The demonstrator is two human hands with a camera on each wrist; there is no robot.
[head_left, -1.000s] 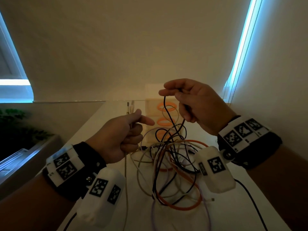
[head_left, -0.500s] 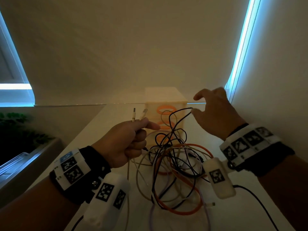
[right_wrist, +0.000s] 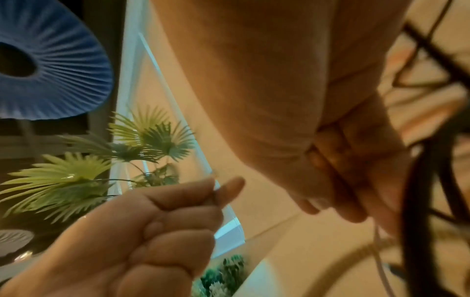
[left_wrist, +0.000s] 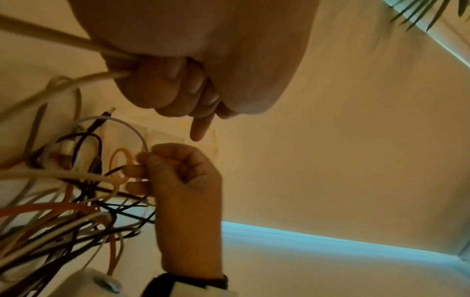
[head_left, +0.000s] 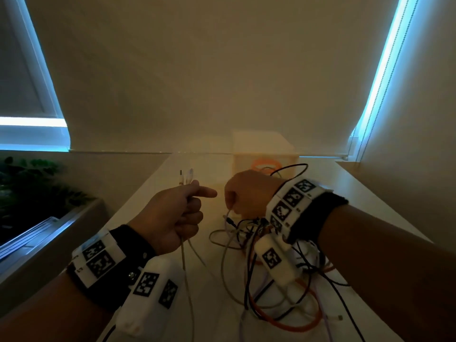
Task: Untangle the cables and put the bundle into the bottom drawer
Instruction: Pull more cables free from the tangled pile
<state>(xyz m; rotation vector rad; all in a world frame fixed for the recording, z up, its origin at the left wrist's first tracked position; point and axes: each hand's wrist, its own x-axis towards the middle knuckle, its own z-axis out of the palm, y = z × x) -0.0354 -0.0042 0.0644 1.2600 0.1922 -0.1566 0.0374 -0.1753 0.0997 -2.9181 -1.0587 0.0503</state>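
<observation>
Untangling is in hand: the left hand [head_left: 172, 215] grips the beige cables [head_left: 183, 257], and beside it the right hand [head_left: 249, 193] pinches a pale cable [left_wrist: 132, 128] above the tangle [head_left: 278, 287]. Next, I judge, pull it free gently.

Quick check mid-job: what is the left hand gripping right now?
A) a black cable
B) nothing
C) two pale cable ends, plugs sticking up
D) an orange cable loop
C: the left hand grips two pale cables whose plugs stick up above the fist.
</observation>
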